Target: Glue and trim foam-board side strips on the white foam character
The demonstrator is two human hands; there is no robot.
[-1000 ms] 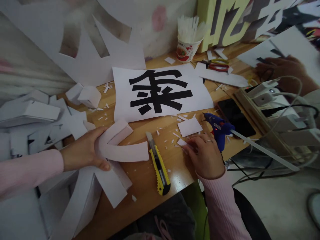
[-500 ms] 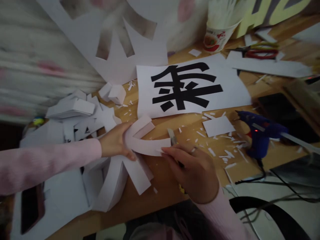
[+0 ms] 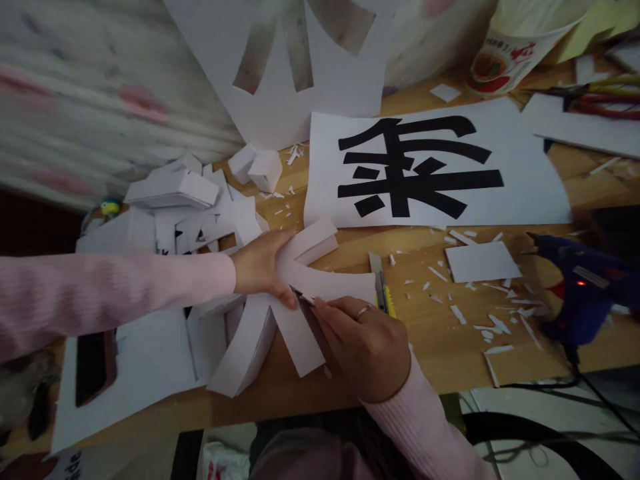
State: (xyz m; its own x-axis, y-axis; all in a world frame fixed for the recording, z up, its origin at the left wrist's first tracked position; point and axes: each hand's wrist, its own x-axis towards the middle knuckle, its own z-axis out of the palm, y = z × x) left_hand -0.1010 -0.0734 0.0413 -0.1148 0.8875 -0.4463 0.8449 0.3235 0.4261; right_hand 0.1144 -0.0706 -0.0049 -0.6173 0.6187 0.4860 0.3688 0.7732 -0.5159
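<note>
My left hand (image 3: pixel 263 267) grips a white three-dimensional character piece (image 3: pixel 330 283), its thumb pressing on top where several curved strokes meet. Close to that junction, my right hand (image 3: pixel 367 343) is closed in a pinch. A thin, small thing shows at its fingertips, too small to name, beside the gap between two strokes. The yellow-handled utility knife (image 3: pixel 383 290) lies on the table just past the stroke end, partly hidden by the right hand. A printed sheet (image 3: pixel 325 153) with a bold black character lies behind the piece.
At the right stands a blue glue gun (image 3: pixel 575 287) with a red light. Paper scraps and a white card (image 3: pixel 483 261) litter the wooden table (image 3: pixel 420 340). White cut pieces (image 3: pixel 170 190) pile up at left, near a phone (image 3: pixel 95 367). A paper cup (image 3: pixel 515 57) stands at the back.
The view has shifted left, so things appear further right. My right hand's fingertips have moved from the end of the middle stroke inward to the gap near my left thumb.
</note>
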